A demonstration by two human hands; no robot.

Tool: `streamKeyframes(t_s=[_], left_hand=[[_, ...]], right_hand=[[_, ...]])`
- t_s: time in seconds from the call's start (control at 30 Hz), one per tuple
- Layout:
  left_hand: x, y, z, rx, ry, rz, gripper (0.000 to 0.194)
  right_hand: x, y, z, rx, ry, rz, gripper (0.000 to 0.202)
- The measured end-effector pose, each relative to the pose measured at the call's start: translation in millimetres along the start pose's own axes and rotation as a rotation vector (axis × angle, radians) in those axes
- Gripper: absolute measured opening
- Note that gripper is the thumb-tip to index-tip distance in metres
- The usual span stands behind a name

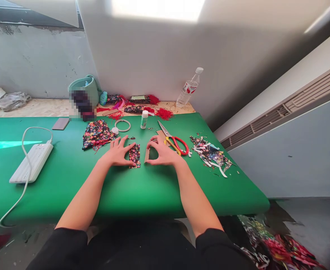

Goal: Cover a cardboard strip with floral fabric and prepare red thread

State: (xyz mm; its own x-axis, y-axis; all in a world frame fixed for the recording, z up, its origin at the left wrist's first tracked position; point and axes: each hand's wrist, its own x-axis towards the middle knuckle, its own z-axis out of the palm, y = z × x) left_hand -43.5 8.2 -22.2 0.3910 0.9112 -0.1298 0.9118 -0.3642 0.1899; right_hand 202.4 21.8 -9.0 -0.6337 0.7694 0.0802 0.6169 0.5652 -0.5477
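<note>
A small rectangle of dark floral fabric (135, 154) lies on the green table mat. My left hand (118, 153) is beside it with fingers spread, thumb and index finger touching its left part. Just right of the fabric, my right hand (162, 153) holds a narrow tan cardboard strip (147, 154) on edge between thumb and fingers. Scissors (178, 144) with red and yellow handles lie beyond the right hand, partly over another tan piece. A glue stick (144, 120) stands upright behind the hands. Further left are a floral fabric pile (99, 134) and a ring-shaped roll (122, 125).
Fabric and paper scraps (211, 153) cover the mat's right side. A white power bank or strip (32, 163) with a cable lies left. Along the back stand a water bottle (187, 90) and a mint-green container (90, 90), with red tassels (165, 113) between them.
</note>
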Motion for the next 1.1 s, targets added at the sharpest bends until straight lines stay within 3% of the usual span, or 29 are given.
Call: streamKeyframes(t_s=[0.2, 0.4, 0.5, 0.7, 0.9, 1.1], left_hand=[[0, 1, -2.9, -0.011, -0.018, -0.002, 0.093], [-1, 4, -4.3, -0.03, 0.024, 0.078, 0.089], [-2, 5, -3.7, -0.033, 0.028, 0.106, 0.088], [0, 7, -2.1, -0.021, 0.005, 0.087, 0.089], [-1, 9, -1.0, -0.011, 0.011, 0.072, 0.088], [-3, 20, -1.5, 0.009, 0.006, 0.075, 0.087]], right_hand=[[-1, 5, -4, -0.007, -0.098, 0.101, 0.053], [-6, 4, -16, -0.02, -0.183, 0.02, 0.059], [-4, 1, -13, -0.023, -0.244, 0.065, 0.06], [0, -5, -3, -0.133, -0.12, 0.212, 0.06], [-8, 2, -10, 0.032, -0.24, 0.124, 0.09], [-4, -7, -5, -0.046, -0.226, 0.178, 0.076]])
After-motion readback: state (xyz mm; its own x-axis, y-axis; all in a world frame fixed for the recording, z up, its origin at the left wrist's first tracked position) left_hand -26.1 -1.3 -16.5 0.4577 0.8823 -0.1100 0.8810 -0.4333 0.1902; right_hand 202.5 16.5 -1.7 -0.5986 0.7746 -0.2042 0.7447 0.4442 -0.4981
